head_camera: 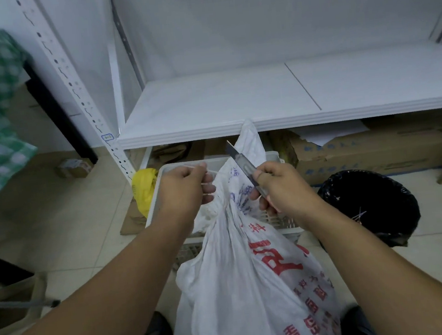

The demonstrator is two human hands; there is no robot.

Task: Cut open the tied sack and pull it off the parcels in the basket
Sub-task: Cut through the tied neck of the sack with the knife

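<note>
Working from the head view only: white woven plastic sack w/ red & blue print (243, 287) has its bunched neck over the near edge of the white slotted plastic basket (154, 201), which sits on the tiled floor (84, 222) by the front edge of the white metal shelf (221, 104). Left hand (186, 188) is clenched round the thin white tie cord (212, 171). Right hand (284, 185) grips a grey snap-blade utility knife (241, 162), blade out, beside the neck. Prob. early: neck looks gathered, sack not pulled off, parcels hidden. Count: 1 sack, 1 basket, 1 knife, 2 hands.
</note>
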